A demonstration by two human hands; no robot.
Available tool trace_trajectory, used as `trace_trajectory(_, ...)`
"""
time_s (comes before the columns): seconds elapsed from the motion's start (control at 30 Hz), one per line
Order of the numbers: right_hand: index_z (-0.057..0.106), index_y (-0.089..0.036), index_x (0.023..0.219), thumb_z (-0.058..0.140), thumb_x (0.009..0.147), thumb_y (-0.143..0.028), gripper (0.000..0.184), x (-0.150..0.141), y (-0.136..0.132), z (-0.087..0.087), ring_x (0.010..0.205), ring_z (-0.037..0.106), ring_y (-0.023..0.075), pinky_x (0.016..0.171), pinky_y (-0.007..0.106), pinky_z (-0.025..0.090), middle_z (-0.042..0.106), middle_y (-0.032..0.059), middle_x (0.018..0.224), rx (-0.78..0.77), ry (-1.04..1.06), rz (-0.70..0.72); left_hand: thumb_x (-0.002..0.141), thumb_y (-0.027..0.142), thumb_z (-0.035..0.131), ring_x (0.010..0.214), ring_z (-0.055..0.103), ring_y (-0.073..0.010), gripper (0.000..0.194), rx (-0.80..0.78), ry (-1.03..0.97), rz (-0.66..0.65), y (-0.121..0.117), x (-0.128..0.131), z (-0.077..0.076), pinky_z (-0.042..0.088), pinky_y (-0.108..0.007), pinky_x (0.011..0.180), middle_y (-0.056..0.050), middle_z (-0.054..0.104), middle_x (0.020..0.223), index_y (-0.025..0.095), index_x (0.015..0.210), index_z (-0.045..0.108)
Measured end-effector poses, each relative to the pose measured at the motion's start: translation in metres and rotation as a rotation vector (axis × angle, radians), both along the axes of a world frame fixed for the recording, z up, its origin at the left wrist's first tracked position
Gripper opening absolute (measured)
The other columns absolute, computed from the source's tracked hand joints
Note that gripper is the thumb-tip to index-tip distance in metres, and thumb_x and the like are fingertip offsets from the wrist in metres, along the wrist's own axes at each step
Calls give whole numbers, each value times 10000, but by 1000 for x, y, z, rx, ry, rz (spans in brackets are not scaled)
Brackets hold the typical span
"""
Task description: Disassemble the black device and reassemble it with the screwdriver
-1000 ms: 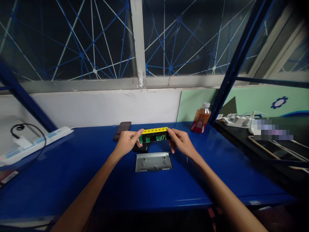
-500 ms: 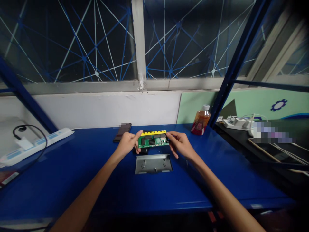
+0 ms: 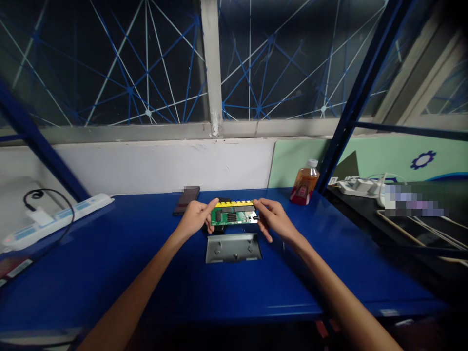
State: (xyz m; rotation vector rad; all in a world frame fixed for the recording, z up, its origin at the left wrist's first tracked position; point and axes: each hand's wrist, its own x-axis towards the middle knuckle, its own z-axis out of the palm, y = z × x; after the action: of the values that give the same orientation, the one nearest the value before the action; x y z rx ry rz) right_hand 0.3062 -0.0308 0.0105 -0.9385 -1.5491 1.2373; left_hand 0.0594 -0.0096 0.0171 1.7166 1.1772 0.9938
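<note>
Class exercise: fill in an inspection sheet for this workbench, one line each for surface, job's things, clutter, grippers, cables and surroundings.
Surface: blue table.
Job's things: green circuit board with yellow port strip, held above a grey metal plate.
Clutter: phone, bottle of amber liquid.
Grippers: left hand and right hand each pinch one end of the board.
Cables: black cable at the white power strip.
Surroundings: window, blue shelf frame.

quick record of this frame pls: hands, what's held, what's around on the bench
left hand: grips left end of circuit board
right hand: grips right end of circuit board
circuit board: green, yellow port strip on far edge, held above the table
metal plate: grey, flat on table, just nearer than the board
table: blue
phone: dark, behind left hand
bottle: amber liquid, far right
power strip: white, far left
</note>
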Motion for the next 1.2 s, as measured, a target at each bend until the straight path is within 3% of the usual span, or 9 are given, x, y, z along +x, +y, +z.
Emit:
trace_trajectory(0.13,427,-225,777,491,877,-597,391,1,-1,1,215,464,132,225,184,292,572,-46,403,-117,40,46,874,637,469,341,572,-143,672,23,38,11,0,-1,1,451,-233,416,-76,608,408,150,421,561)
trace_trajectory(0.33,440,-212,703,560,834,-577,406,1,1,1,219,456,132,226,219,357,576,-28,408,-266,154,82,917,593,438,404,578,-117,707,88,95,-10,-3,-1,2,499,-238,629,-60,591,387,169,368,569)
trace_trajectory(0.47,465,-203,655,595,809,-552,404,1,2,3,216,423,111,237,218,370,552,-28,383,-328,176,8,912,618,418,366,575,-128,739,-54,-16,-99,-8,6,2,479,-244,559,-64,545,347,167,342,546)
trace_trajectory(0.67,471,-200,598,609,799,-532,412,1,1,7,201,332,81,223,214,338,512,-37,343,-377,166,-65,844,693,469,330,563,-145,705,-209,-96,-66,-10,12,1,414,-239,446,-36,489,305,169,375,496)
trace_trajectory(0.83,471,-192,522,635,782,-536,462,1,1,7,191,317,71,212,207,319,477,-37,326,-389,181,-57,843,651,523,318,548,-149,668,-244,-121,-33,-5,10,-3,388,-241,425,-25,458,283,186,371,435)
trace_trajectory(1.07,478,-191,494,650,775,-538,479,-4,0,7,195,297,61,212,198,309,426,-55,308,-432,230,-33,840,649,534,290,511,-137,653,-273,-98,33,1,6,-10,357,-233,381,-2,414,271,160,408,501)
trace_trajectory(1.2,470,-192,499,660,768,-549,486,-7,0,7,209,321,61,230,197,330,458,-42,324,-422,237,-96,826,625,571,273,484,-133,652,-285,-143,26,2,8,-13,375,-240,375,30,348,257,206,376,355)
